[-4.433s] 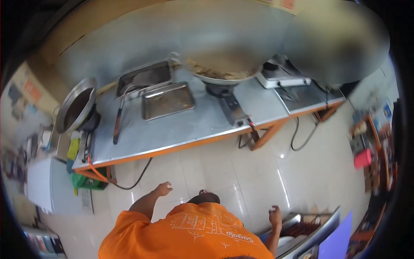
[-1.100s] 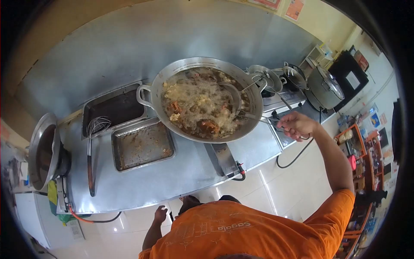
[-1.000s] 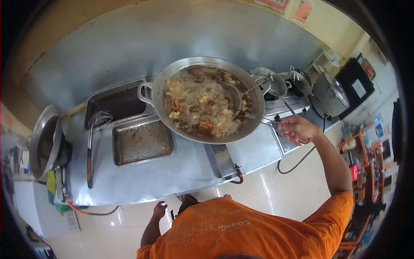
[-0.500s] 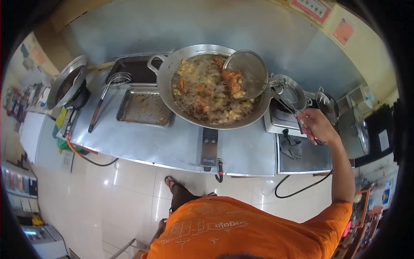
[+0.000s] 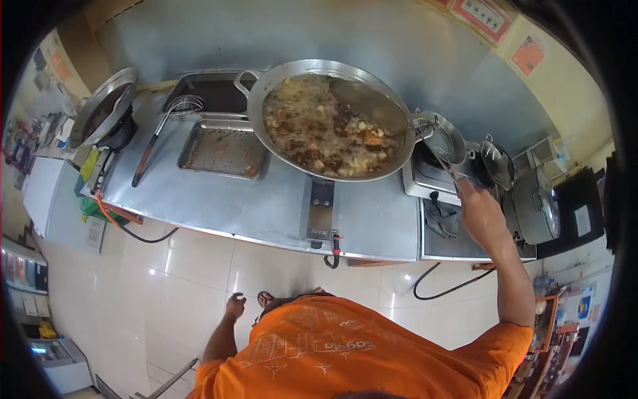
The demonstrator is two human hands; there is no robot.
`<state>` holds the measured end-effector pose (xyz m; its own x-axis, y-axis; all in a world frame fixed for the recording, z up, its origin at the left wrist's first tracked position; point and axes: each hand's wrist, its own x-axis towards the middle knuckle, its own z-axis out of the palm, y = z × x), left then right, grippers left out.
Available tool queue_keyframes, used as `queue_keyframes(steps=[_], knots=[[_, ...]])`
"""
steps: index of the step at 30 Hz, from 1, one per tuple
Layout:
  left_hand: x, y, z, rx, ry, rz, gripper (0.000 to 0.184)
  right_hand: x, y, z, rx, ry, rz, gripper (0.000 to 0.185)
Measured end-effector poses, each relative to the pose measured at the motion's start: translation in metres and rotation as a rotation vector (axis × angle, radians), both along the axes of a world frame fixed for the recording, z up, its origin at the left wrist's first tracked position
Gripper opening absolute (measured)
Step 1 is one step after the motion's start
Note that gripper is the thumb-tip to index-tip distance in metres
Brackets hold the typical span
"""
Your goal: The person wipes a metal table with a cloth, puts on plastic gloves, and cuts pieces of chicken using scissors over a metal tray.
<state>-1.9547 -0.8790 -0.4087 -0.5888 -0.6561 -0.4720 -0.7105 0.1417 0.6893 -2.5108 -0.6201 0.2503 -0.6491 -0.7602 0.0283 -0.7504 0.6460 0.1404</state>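
A large two-handled wok (image 5: 392, 174) holds bubbling oil with several pieces of frying food (image 5: 373, 140). My right hand (image 5: 480, 209) is closed around the long handle of a wire skimmer (image 5: 372, 110). Its round mesh head lies low in the oil on the wok's right side, partly under the surface. To the lower left, clear of the counter, my left hand (image 5: 235, 305) hangs beside my body with its fingers loosely apart and nothing in them.
A whisk (image 5: 153, 143) and a stained metal tray (image 5: 216, 158) lie left of the wok, with a dark pan (image 5: 219, 100) behind. Right are a small stove (image 5: 432, 178), a strainer (image 5: 446, 141), a cloth (image 5: 441, 218) and a big lidded pot (image 5: 535, 206).
The skimmer head has gone from above the oil, carrying fried food, down into it. My right hand has shifted slightly, and my left hand has swung out into sight.
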Motion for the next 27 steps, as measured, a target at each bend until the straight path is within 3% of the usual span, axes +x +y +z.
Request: queue_keyframes(steps=[1,2,5,7,13,17,19,21,24,25,27], knots=[[-0.012,-0.011,0.025,0.146,-0.126,0.167,0.039,0.006,0.000,-0.001,0.015,0.044,-0.018,0.026],[-0.005,-0.027,0.013,0.068,-0.096,0.029,0.037,0.008,-0.001,-0.004,-0.005,0.070,-0.022,0.026],[-0.001,-0.057,0.030,0.024,-0.156,0.076,0.037,0.001,-0.004,-0.019,-0.048,0.132,-0.036,0.026],[-0.004,-0.067,0.075,0.046,-0.233,0.016,0.038,-0.018,-0.009,-0.027,-0.057,0.156,-0.046,0.026],[0.026,-0.066,0.077,-0.010,-0.318,-0.109,0.042,-0.109,-0.025,-0.050,-0.185,0.110,0.020,0.021],[0.012,-0.028,0.093,-0.065,-0.272,0.136,0.039,-0.195,-0.028,-0.054,-0.228,-0.077,0.243,0.027],[-0.002,-0.002,0.094,-0.148,-0.182,0.330,0.038,-0.216,-0.034,-0.038,-0.224,-0.525,0.030,0.030],[-0.011,0.035,0.070,-0.193,-0.162,0.284,0.035,-0.236,-0.029,-0.034,-0.260,-0.919,-0.167,0.030],[-0.042,0.115,0.048,0.001,-0.128,0.503,0.036,-0.274,-0.038,-0.036,-0.222,-1.125,-0.218,0.029],[-0.037,0.142,0.020,-0.096,-0.155,0.250,0.036,-0.284,-0.043,-0.036,-0.187,-1.184,-0.232,0.028],[-0.066,0.197,0.019,0.195,-0.239,0.570,0.037,-0.292,-0.063,-0.042,-0.162,-1.263,-0.234,0.026]])
